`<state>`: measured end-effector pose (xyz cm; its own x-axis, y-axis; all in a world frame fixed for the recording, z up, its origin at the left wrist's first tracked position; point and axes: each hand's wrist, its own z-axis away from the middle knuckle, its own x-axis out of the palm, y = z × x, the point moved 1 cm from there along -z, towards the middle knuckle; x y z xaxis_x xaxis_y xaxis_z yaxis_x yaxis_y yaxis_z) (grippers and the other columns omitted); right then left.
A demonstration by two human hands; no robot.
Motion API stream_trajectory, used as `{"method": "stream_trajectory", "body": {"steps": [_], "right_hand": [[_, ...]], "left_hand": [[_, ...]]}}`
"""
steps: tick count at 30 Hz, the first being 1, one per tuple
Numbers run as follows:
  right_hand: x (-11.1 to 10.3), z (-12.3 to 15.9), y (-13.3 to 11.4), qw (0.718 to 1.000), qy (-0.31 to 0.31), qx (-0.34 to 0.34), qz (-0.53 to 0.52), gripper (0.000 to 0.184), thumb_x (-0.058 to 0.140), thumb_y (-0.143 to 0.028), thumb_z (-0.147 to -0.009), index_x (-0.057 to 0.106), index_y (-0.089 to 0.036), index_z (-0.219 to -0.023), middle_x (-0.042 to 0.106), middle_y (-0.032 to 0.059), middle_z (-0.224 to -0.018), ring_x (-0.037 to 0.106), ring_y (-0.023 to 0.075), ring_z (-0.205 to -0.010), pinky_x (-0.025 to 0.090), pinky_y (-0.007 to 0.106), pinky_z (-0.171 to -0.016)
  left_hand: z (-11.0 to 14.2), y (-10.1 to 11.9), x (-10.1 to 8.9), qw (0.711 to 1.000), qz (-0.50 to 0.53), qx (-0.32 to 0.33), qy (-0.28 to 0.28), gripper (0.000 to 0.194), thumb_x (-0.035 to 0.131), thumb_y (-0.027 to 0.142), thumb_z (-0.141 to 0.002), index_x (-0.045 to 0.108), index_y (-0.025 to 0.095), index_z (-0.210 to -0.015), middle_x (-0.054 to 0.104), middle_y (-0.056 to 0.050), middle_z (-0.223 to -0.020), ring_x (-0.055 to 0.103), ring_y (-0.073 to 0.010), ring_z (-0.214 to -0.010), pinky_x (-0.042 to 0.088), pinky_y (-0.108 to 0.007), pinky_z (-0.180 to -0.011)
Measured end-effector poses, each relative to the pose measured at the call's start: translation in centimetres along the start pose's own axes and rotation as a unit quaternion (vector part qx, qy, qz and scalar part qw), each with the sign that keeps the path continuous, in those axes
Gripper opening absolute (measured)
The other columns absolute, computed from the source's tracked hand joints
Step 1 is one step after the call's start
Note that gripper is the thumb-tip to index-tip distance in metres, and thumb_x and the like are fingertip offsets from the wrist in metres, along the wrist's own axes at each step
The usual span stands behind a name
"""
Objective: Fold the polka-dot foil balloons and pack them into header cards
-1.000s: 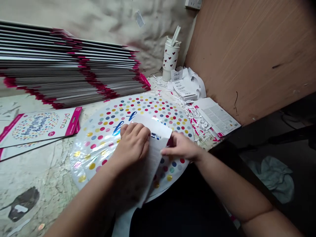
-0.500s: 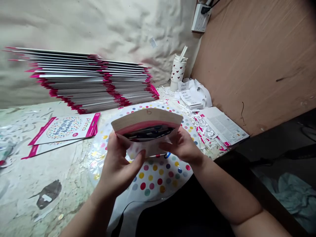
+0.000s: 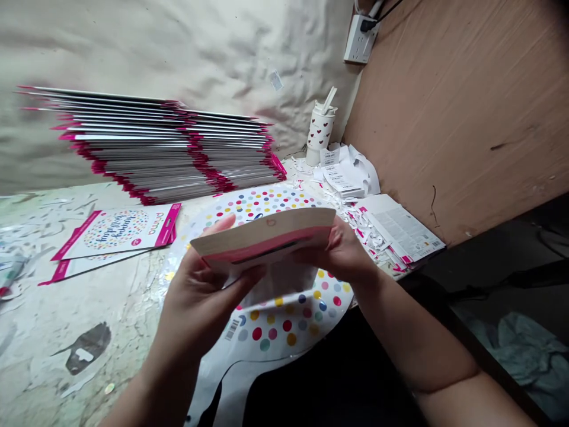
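A white and pink card packet (image 3: 271, 240) is held between my two hands, above a flat foil balloon printed with coloured dots (image 3: 287, 326). Its beige inner flap faces me, and only a narrow dark slot shows at the opening. My left hand (image 3: 200, 293) grips the packet's left end, thumb across the near face and fingers behind. At the right end, my right hand (image 3: 351, 252) is closed on the edge, with its fingertips partly hidden. The packet tilts, its right end a little higher. What lies inside cannot be made out.
A tall stack of pink-edged packets (image 3: 178, 148) leans along the back wall. Two birthday packets (image 3: 120, 231) lie at left. On the right are a heart-patterned tumbler (image 3: 320, 131), label strips (image 3: 349, 172), paper scraps (image 3: 371, 228) and another packet (image 3: 404, 222).
The packet's mouth has narrowed from wide open to a thin slot. Its right end has risen, and my left hand has shifted slightly left, with fingers now showing behind the packet.
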<state>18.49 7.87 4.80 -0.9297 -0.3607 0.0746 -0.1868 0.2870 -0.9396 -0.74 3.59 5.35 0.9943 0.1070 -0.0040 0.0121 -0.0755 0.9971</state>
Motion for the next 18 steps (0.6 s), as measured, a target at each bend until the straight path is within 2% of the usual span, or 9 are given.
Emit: {"method": "stream_trajectory", "body": {"steps": [2,3,4,6,7,9,12,14,18], "right_hand": [[-0.8,-1.0,0.3,1.0,-0.007,0.02,-0.021,0.027,0.072,-0.033,-0.069,0.063,-0.021,-0.091,0.066,0.0005,-0.083,0.063,0.0168,-0.079,0.052,0.033,-0.074],[-1.2,-1.6,0.8,0.999,-0.012,0.049,-0.016,0.022,0.066,-0.038,-0.074,0.062,-0.019,-0.084,0.065,0.0003,-0.075,0.061,0.015,-0.071,0.052,0.031,-0.068],[-1.6,-2.1,1.4,0.996,-0.011,0.091,0.008,0.025,0.059,-0.042,-0.079,0.061,-0.017,-0.076,0.062,0.0,-0.066,0.059,0.0134,-0.061,0.05,0.029,-0.06],[-2.1,-2.8,3.0,0.98,0.021,0.159,0.118,0.035,0.045,-0.044,-0.087,0.056,-0.016,-0.067,0.055,-0.0009,-0.056,0.051,0.0113,-0.049,0.045,0.026,-0.051],[-2.1,-2.8,3.8,0.967,0.047,0.159,0.194,0.035,0.043,-0.041,-0.088,0.055,-0.016,-0.068,0.055,-0.0006,-0.056,0.051,0.0114,-0.049,0.044,0.026,-0.051],[-1.3,-2.1,4.9,0.936,0.049,0.084,0.338,0.023,0.045,-0.032,-0.088,0.058,-0.016,-0.076,0.06,0.0019,-0.068,0.055,0.0133,-0.061,0.045,0.028,-0.062],[1.5,0.0,5.6,0.888,-0.097,-0.047,0.447,0.013,0.049,-0.019,-0.085,0.061,-0.016,-0.082,0.064,0.0054,-0.084,0.057,0.0157,-0.08,0.044,0.028,-0.076],[3.1,1.2,5.8,0.863,-0.161,-0.075,0.472,0.017,0.048,-0.018,-0.087,0.063,-0.016,-0.08,0.064,0.0063,-0.083,0.057,0.0163,-0.08,0.044,0.028,-0.077],[4.5,1.8,5.8,0.845,-0.172,-0.081,0.5,0.018,0.049,-0.021,-0.087,0.063,-0.015,-0.078,0.064,0.0074,-0.079,0.057,0.0179,-0.077,0.045,0.03,-0.074]], "left_hand": [[-0.2,-0.7,-0.4,0.998,0.045,-0.046,-0.026,0.036,0.076,0.029,-0.061,0.066,0.019,-0.094,0.071,-0.004,-0.088,0.064,-0.0237,-0.087,0.053,-0.035,-0.078],[-0.4,-1.3,-0.6,0.994,0.064,-0.072,-0.043,0.032,0.075,0.03,-0.063,0.067,0.018,-0.092,0.071,-0.004,-0.085,0.065,-0.0223,-0.084,0.053,-0.033,-0.076],[-0.6,-2.1,-0.7,0.99,0.079,-0.103,-0.057,0.029,0.073,0.031,-0.065,0.067,0.017,-0.089,0.071,-0.004,-0.081,0.065,-0.0203,-0.079,0.054,-0.03,-0.072],[-0.7,-4.1,-0.7,0.976,0.099,-0.184,-0.059,0.024,0.071,0.033,-0.066,0.065,0.015,-0.079,0.067,-0.002,-0.066,0.062,-0.0147,-0.06,0.051,-0.025,-0.058],[-0.6,-5.0,-0.7,0.967,0.104,-0.227,-0.049,0.023,0.07,0.034,-0.066,0.062,0.014,-0.073,0.063,0.0,-0.058,0.057,-0.0117,-0.05,0.047,-0.022,-0.048],[-0.1,-6.5,-0.4,0.949,0.119,-0.291,-0.032,0.026,0.07,0.035,-0.065,0.055,0.014,-0.062,0.053,0.004,-0.046,0.046,-0.0077,-0.038,0.036,-0.018,-0.037],[1.2,-7.3,0.0,0.935,0.139,-0.32,-0.07,0.029,0.067,0.039,-0.067,0.052,0.015,-0.06,0.048,0.004,-0.043,0.043,-0.0082,-0.037,0.033,-0.019,-0.036],[1.9,-7.3,0.2,0.935,0.134,-0.316,-0.092,0.031,0.064,0.042,-0.069,0.051,0.016,-0.06,0.046,0.004,-0.041,0.043,-0.0095,-0.037,0.035,-0.021,-0.037],[2.7,-7.3,0.2,0.95,0.09,-0.287,-0.083,0.035,0.061,0.045,-0.071,0.048,0.017,-0.055,0.044,0.005,-0.039,0.043,-0.0097,-0.036,0.036,-0.023,-0.039]]}}
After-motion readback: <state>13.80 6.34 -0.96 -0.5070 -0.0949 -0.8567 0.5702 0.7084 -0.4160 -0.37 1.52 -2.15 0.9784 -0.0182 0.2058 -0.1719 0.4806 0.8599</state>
